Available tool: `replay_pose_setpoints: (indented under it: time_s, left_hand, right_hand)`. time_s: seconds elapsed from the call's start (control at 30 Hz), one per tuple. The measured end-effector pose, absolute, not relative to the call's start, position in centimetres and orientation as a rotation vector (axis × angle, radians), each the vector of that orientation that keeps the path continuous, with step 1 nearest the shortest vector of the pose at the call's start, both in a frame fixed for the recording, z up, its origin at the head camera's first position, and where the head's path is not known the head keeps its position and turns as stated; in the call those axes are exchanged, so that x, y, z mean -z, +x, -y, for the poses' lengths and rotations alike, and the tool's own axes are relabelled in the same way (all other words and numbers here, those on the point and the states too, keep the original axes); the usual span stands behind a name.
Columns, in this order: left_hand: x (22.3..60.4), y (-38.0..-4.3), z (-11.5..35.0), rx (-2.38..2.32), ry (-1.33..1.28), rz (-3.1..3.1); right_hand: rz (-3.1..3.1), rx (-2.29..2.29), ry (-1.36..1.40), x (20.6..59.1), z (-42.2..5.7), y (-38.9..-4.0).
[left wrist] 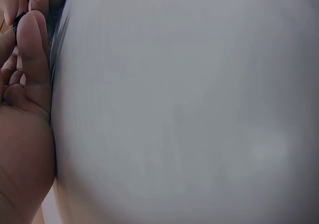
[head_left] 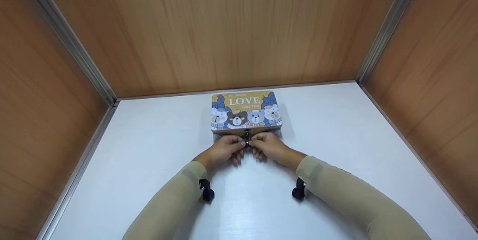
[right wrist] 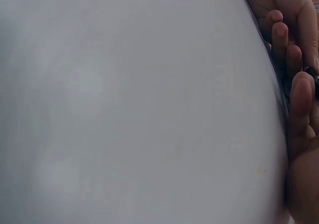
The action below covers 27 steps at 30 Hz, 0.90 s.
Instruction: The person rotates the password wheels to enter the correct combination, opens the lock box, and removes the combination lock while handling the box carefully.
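A rectangular tin box (head_left: 244, 102) with cartoon bears and the word LOVE on its yellow and blue lid lies closed on the white table. At the middle of its front edge is a metal clasp (head_left: 247, 133), and a small black lock (head_left: 247, 143) hangs there. My left hand (head_left: 223, 149) pinches the lock from the left between thumb and fingers. From the other side my right hand (head_left: 272, 146) grips it too, thumb tips almost meeting. In the wrist views, only a dark bit of the lock (right wrist: 312, 71) shows between the fingers; the rest is hidden.
Wood-grain panels (head_left: 239, 31) with grey metal corner strips enclose the white table (head_left: 157, 131) at the back and both sides. The box stands close to the back panel. A black wrist camera (head_left: 206, 190) hangs under each sleeve.
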<state>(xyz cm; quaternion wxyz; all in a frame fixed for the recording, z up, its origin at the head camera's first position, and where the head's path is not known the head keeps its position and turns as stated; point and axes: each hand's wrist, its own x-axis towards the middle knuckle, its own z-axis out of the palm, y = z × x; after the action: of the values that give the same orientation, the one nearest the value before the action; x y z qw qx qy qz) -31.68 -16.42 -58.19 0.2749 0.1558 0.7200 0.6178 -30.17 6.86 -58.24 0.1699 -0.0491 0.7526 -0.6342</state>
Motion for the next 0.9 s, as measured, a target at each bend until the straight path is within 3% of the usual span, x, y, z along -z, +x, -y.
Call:
replay_pose_setpoints:
  time_s: [0.9]
  left_hand:
    - [58.0, -31.53, 16.58, -1.649, 0.409, -1.953]
  right_hand:
    - [-2.119, 1.852, -0.146, 58.28, -6.84, -30.05]
